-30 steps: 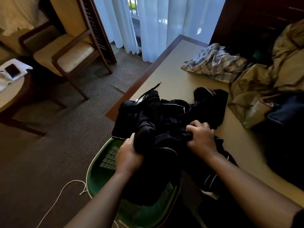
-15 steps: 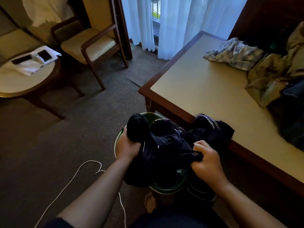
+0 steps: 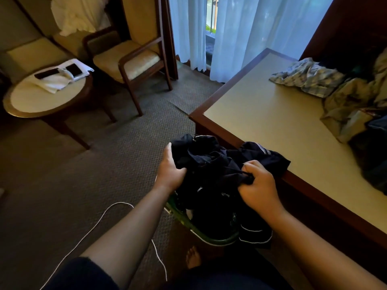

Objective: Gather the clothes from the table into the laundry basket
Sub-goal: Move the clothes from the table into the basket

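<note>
Clothes bundle (image 3: 211, 164) (dark) spanning left-to-right over basket (image 3: 211, 239), left hand (image 3: 170, 170) gripping it, right hand (image 3: 258, 185) pinching folds

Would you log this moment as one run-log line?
left hand: grips dark clothes | right hand: grips dark clothes | laundry basket: below | table: holds plaid shirt

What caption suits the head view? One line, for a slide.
Left hand and right hand grip dark clothes over the green laundry basket beside the table holding a plaid garment.
</note>
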Demonstrator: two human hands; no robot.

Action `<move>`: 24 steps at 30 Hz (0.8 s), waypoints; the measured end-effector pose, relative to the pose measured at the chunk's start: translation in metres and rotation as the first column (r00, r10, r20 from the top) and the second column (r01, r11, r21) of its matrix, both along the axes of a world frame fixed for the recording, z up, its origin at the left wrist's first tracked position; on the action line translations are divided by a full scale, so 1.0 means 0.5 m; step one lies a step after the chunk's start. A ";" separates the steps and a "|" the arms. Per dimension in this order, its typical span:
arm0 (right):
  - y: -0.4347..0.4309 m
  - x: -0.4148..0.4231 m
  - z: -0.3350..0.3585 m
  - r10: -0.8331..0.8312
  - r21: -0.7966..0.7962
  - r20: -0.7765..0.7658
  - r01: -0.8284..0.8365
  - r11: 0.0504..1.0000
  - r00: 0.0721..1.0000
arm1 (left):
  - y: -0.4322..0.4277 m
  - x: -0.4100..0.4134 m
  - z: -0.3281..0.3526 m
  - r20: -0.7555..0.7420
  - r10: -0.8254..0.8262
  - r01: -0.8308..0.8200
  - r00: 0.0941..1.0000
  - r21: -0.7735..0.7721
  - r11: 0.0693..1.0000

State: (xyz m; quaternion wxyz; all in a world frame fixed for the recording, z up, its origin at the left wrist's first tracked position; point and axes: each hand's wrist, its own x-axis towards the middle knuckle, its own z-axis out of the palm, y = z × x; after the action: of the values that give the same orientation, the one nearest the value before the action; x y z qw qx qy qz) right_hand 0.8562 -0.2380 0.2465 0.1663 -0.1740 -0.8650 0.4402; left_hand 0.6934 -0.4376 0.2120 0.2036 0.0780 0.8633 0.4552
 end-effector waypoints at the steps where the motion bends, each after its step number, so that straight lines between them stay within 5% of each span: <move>1: -0.006 -0.011 -0.004 0.004 0.009 0.002 -0.004 1.000 1.000 | -0.006 0.006 -0.002 -0.007 -0.006 0.006 1.000 0.007 1.000; 6: -0.024 -0.058 -0.019 0.040 0.073 -0.052 -0.036 0.997 0.998 | -0.043 0.037 -0.006 0.042 -0.027 0.024 0.999 0.073 0.997; 12: -0.043 -0.110 -0.005 0.148 0.139 -0.154 -0.127 0.982 0.977 | -0.063 0.056 0.000 -0.032 -0.020 0.019 0.999 -0.029 0.999; 15: -0.035 -0.130 -0.028 0.284 0.175 0.104 -0.299 0.938 0.953 | -0.063 0.061 -0.005 0.015 0.010 -0.010 1.000 -0.047 0.999; 18: -0.025 -0.130 -0.057 0.334 0.086 0.508 -0.432 0.898 0.794 | -0.069 0.067 -0.022 0.067 0.001 0.007 0.998 -0.120 0.993; 24: -0.024 -0.060 -0.103 0.279 -0.014 0.609 -0.342 0.940 0.742 | -0.059 0.091 -0.035 0.160 -0.134 0.165 0.978 -0.200 0.966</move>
State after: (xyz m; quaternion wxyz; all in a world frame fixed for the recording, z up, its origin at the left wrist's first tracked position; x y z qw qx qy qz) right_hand 0.8260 -0.2499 0.1951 -0.1849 -0.1499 -0.9099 0.3398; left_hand 0.7390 -0.4669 0.1945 0.3066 0.0876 0.8814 0.3485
